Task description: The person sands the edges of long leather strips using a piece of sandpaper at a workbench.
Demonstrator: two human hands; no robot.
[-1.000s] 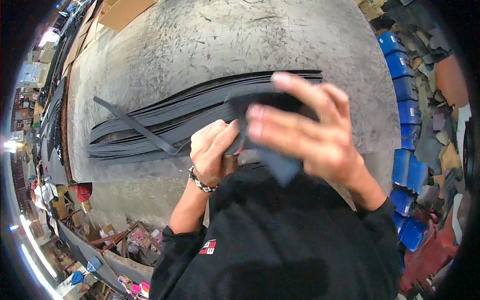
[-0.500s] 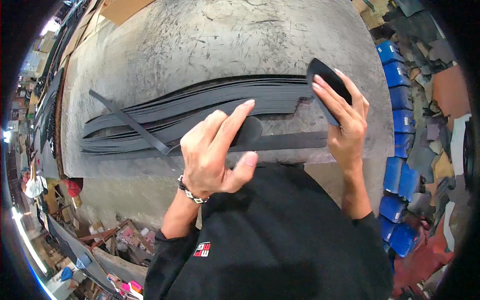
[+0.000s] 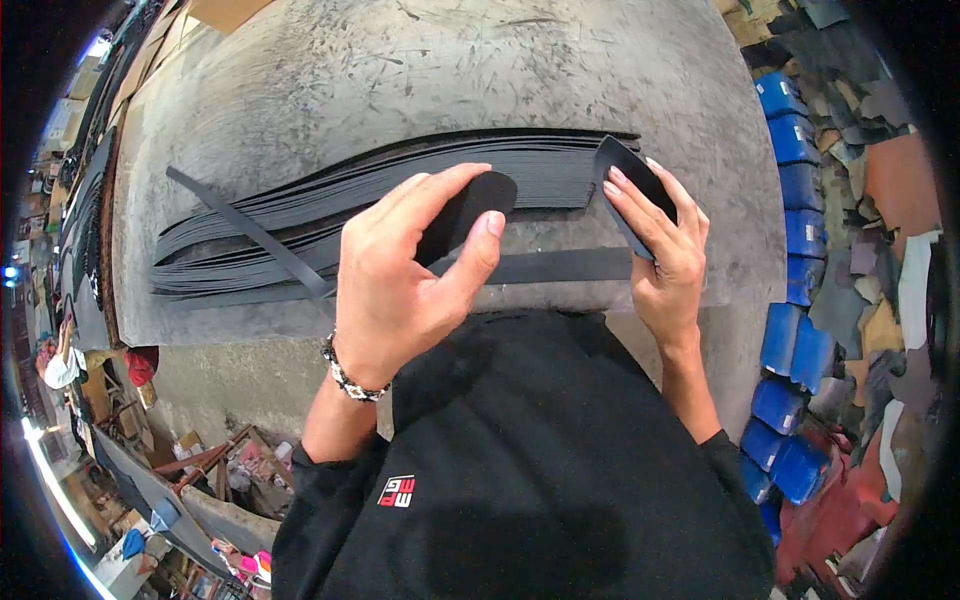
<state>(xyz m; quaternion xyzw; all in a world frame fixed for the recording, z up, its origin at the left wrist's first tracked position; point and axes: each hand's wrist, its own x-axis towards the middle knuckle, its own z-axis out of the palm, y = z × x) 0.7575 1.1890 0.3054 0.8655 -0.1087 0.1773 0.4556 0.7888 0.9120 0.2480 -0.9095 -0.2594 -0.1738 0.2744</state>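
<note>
In my left hand (image 3: 400, 275), the fingers and thumb are closed around a black strap end (image 3: 492, 197) with a rounded tip. A narrow dark strip (image 3: 245, 225) slants up and left from behind that hand; whether it joins the held piece is hidden. My right hand (image 3: 668, 245) grips a black strap piece (image 3: 632, 175) with a pointed tip, its fingers lying across it. Behind both hands lies a thick stack of long black straps (image 3: 540, 175), wavy and fanned at the left. One flat strap (image 3: 570, 265) runs along the near edge, partly behind my left hand.
The straps lie on a worn grey table (image 3: 400, 80). A cardboard piece (image 3: 225, 12) is at its far left corner. Blue plastic containers (image 3: 800, 185) line the right side, beside scattered leather scraps (image 3: 900, 180). Clutter (image 3: 245, 465) lies on the floor at lower left.
My left hand has turned and closed around the rounded strap end, which now stands up between fingers and thumb. My right hand has shifted slightly left with its piece.
</note>
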